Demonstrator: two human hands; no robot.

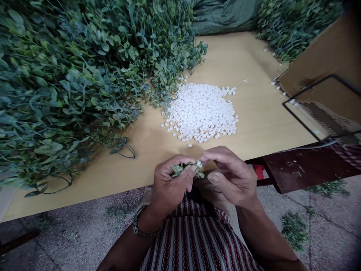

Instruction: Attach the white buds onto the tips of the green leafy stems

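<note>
My left hand (172,184) is closed, pinching a small artificial leaf sprig (177,170) between thumb and fingers just off the table's front edge. A tiny white bead-like piece (199,164) sits at the sprig's right end. Beside it, my right hand (234,177) has its thumb apart from its curved fingers, and the index fingertip reaches close to the white piece; whether it touches is unclear. Beyond both hands, a heap of small white pieces (201,109) lies on the table (254,124).
Piles of green artificial foliage (84,67) cover the table's left side, with more foliage (296,26) at the back right. A torn cardboard box (327,60) and a black wire frame (307,126) stand at right. A dark red stool (304,167) is below; sprigs (295,229) lie on the floor.
</note>
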